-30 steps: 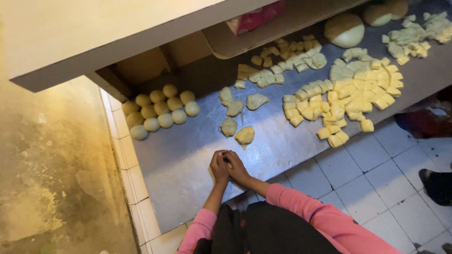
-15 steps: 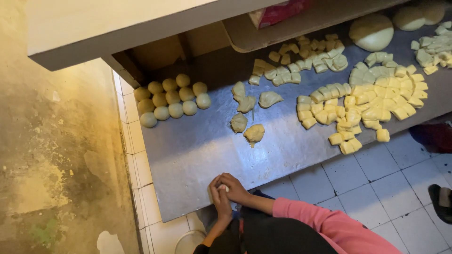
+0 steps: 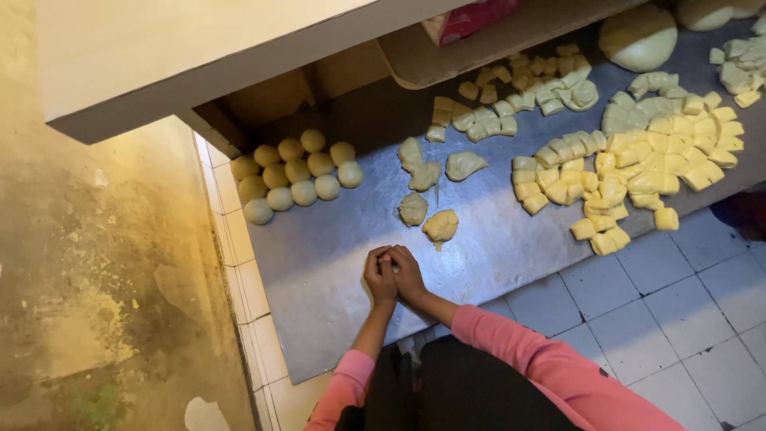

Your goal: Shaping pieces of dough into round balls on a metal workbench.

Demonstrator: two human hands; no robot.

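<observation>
Dough unseen inside clasped hands (image 3: 392, 275)

Stained concrete floor (image 3: 96, 263), white tiles (image 3: 686, 295), steel worktop (image 3: 319, 263)

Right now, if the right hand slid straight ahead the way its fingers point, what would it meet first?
Probably the left hand, already pressed against the right hand. Past it lies bare metal worktop, then likely the rolled dough balls; depth is uncertain.

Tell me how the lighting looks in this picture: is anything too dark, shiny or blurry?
Head view: warm yellowish light; the metal tabletop shows a soft sheen, no harsh glare. The shelf shades the back, where things go dim. The two hands and the round dough balls are fairly sharp; the cut dough pieces look brighter; the wide lens slants the lines.
</observation>
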